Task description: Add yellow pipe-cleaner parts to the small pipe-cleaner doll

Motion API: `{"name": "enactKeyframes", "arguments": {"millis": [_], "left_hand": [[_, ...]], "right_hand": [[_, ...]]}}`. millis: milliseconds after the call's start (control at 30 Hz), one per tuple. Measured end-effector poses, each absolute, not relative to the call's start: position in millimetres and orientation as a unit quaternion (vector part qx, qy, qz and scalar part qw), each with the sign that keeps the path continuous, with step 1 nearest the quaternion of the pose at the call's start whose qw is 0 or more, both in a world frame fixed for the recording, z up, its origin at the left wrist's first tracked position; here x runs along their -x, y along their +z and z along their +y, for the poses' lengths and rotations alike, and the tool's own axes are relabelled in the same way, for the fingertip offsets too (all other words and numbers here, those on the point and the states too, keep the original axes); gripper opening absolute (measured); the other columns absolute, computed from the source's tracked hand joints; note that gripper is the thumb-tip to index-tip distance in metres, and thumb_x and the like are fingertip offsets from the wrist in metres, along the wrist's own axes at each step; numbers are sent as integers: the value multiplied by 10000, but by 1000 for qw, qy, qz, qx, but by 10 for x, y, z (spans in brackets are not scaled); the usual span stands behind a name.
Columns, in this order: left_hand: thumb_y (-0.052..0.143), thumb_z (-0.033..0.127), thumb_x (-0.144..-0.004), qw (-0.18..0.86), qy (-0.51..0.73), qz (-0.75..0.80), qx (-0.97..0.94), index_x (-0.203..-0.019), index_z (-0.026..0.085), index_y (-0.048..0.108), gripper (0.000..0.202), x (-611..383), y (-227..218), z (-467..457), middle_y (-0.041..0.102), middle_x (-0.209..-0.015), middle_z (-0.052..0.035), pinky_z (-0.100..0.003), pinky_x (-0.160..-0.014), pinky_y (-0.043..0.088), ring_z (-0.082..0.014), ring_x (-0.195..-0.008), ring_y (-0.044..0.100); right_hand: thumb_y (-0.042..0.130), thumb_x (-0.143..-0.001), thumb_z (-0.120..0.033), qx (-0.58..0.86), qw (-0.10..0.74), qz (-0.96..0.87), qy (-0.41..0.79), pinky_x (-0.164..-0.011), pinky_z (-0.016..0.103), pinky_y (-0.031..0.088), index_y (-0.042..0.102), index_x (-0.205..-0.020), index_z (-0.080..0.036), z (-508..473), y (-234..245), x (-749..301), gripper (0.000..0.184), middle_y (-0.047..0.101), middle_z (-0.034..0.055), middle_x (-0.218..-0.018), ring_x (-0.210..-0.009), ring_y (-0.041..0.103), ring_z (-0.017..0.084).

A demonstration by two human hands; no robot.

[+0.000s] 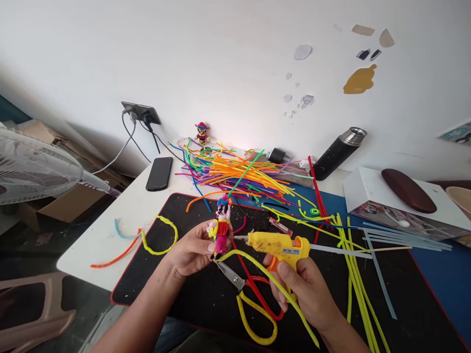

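My left hand (195, 249) is closed around a small pipe-cleaner figure (221, 230) in pink, red and yellow, held upright. A long yellow-green pipe cleaner (265, 272) runs from the figure's base, across my right hand, toward the lower right. In my right hand (300, 284) is a yellow hot glue gun (277, 245), its nozzle pointing left, close beside the figure. A clear glue stick (338, 251) sticks out of the gun's back. Below both hands lie scissors (253, 289) with one red and one yellow handle, on the black mat (147, 284). Whether the nozzle touches the figure I cannot tell.
Behind the mat lies a heap of colourful pipe cleaners (243, 171), with a finished-looking figure (202, 133) at the wall. A phone (159, 174) is at left, a black flask (338, 154) and white box (405, 201) at right. More glue sticks (405, 238) lie on the right.
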State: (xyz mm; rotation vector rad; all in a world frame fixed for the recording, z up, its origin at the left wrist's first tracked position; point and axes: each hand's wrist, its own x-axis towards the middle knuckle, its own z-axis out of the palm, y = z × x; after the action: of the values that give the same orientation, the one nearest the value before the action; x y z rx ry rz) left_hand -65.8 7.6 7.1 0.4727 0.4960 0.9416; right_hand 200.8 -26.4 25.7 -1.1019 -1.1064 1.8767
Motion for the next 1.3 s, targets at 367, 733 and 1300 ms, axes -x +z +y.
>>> {"name": "enactKeyframes", "arguments": {"millis": [367, 733, 1300], "left_hand": [[962, 188, -642, 843, 447, 189, -231, -1055, 124, 798, 449, 587, 112, 210, 692, -755, -42, -177, -588, 499, -102, -641, 598], [957, 149, -665, 845, 440, 217, -213, -1066, 109, 755, 451, 506, -31, 469, 734, -914, -49, -171, -651, 588, -104, -707, 692], [952, 144, -678, 839, 428, 225, -251, -1012, 104, 730, 403, 468, -107, 910, 695, -843, -41, -165, -644, 585, -98, -679, 668]], "right_hand": [[738, -888, -708, 436, 330, -441, 711, -440, 238, 426, 679, -995, -144, -132, 213, -1954, 577, 590, -24, -534, -399, 542, 127], [686, -927, -703, 445, 349, -463, 683, -434, 238, 371, 680, -948, -141, -53, 148, -2030, 563, 529, -48, -475, -368, 501, 118], [626, -938, -747, 484, 374, -510, 605, -384, 233, 369, 567, -687, -213, 172, 5, -2039, 592, 461, -48, -450, -361, 421, 107]]}}
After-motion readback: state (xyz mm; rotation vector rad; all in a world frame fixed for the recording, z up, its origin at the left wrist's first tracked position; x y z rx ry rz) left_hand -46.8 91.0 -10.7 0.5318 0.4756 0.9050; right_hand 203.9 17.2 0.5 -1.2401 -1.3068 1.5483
